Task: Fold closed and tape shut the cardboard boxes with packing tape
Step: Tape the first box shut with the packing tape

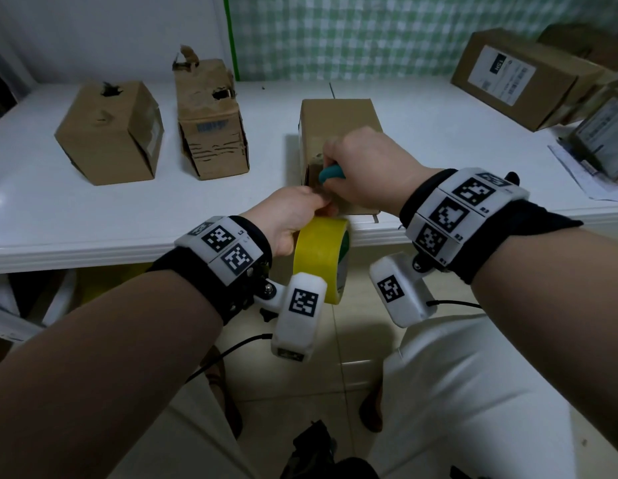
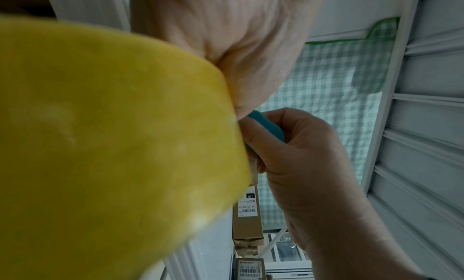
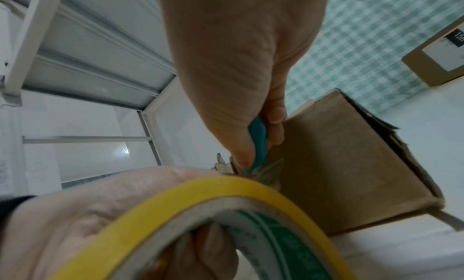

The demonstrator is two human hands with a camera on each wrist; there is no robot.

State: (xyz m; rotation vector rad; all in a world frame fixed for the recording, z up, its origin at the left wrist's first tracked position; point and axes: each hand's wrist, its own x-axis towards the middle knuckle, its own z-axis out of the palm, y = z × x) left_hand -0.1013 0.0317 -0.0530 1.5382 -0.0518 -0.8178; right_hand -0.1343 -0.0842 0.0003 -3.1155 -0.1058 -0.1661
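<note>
A closed brown cardboard box (image 1: 338, 122) (image 3: 351, 161) stands at the white table's front edge. My left hand (image 1: 293, 216) (image 3: 105, 205) grips a yellow roll of packing tape (image 1: 321, 257) (image 2: 100, 145) (image 3: 226, 210) just in front of the box, fingers through its core. My right hand (image 1: 363, 167) (image 2: 301, 155) (image 3: 241, 66) holds a teal-handled cutter (image 1: 331, 173) (image 2: 267, 126) (image 3: 258, 141) against the box's near face, where a clear strip of tape runs from the roll. The cutter's blade is hidden.
Two worn, torn cardboard boxes (image 1: 110, 133) (image 1: 211, 122) stand at the left on the table (image 1: 93, 216). Labelled boxes (image 1: 522, 77) and papers are stacked at the back right. A checked green cloth hangs on the wall behind. Tiled floor lies below the table edge.
</note>
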